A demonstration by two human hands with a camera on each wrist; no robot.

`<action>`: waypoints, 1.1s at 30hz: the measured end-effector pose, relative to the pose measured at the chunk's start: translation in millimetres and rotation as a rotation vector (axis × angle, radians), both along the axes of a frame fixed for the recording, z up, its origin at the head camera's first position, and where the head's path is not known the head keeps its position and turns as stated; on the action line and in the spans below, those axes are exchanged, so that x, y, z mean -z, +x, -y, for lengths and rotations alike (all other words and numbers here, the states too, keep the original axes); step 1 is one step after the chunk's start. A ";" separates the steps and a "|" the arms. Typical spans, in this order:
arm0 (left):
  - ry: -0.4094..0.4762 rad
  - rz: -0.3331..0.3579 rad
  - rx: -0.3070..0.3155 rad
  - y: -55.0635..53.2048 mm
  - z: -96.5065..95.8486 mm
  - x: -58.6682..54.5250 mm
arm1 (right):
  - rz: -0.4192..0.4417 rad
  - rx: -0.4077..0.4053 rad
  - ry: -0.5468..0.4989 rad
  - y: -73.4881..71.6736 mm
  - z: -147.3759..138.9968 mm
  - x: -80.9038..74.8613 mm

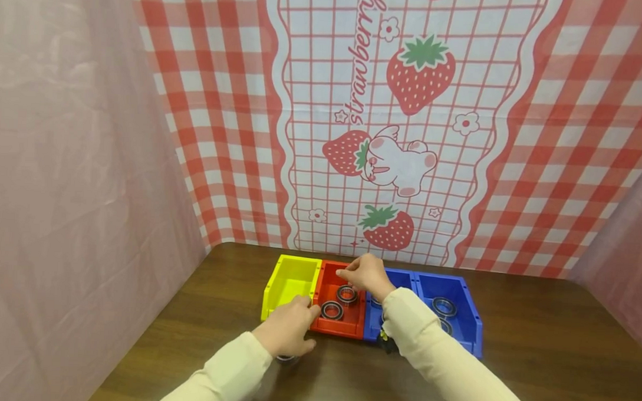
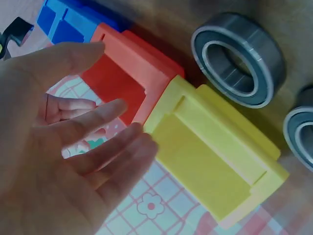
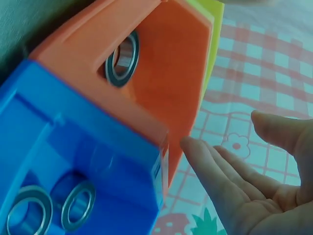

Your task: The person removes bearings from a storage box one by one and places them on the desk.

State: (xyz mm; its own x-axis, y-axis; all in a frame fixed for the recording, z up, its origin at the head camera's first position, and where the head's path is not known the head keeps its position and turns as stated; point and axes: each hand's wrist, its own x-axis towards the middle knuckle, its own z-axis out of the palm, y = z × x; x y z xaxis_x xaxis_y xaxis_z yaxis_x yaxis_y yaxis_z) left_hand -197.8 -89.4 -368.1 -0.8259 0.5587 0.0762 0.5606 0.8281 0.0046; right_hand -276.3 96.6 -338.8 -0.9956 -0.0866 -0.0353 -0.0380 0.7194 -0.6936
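Note:
My left hand (image 1: 290,326) is over the front edge of the yellow bin (image 1: 272,287) and red bin (image 1: 348,328). Its fingers are loosely extended, thumb apart, holding nothing in the left wrist view. Two ball bearings, a nearer one (image 2: 271,54) and one cut off by the frame (image 2: 293,122), lie on the table before the bins. Over the back of the red bin hovers my right hand (image 1: 368,276), empty, with thumb and fingers spread in the right wrist view. Bearings (image 1: 339,291) lie in the red bin, partly seen in the right wrist view.
Two blue bins (image 1: 473,324) adjoin the red one on the right, with bearings (image 1: 436,305) inside; the right forearm covers part of them. A small black-and-yellow object (image 1: 387,342) sits before them. Behind the brown table (image 1: 549,344) hangs a strawberry-print cloth (image 1: 326,192).

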 end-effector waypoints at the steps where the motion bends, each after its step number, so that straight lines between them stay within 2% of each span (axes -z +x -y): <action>1: 0.008 -0.021 0.008 -2.2 -1.2 -1.2 | -0.020 0.009 0.019 -0.2 -1.1 -0.1; 4: 0.028 -0.076 0.032 -9.7 -5.0 -4.1 | -0.065 0.031 0.051 -1.4 -5.1 0.9; 7: 0.042 -0.087 0.043 -19.3 -8.6 -7.0 | -0.095 0.056 0.066 -2.4 -9.5 3.7; 14: 0.062 -0.015 0.031 -43.8 -17.9 -17.0 | -0.214 0.111 0.085 -4.6 -19.8 18.2; 17: 0.061 0.011 0.015 -51.1 -22.1 -20.3 | -0.233 0.133 0.082 -4.8 -24.0 25.7; 22: 0.043 0.047 0.004 -59.9 -30.5 -22.0 | -0.137 0.157 0.083 -6.4 -31.9 35.3; 29: 0.017 0.129 -0.031 -70.9 -41.0 -18.5 | 0.081 0.169 0.016 -8.1 -38.5 39.1; 33: 0.003 0.178 -0.059 -74.6 -47.5 -17.7 | 0.096 0.159 -0.021 -9.1 -39.5 39.1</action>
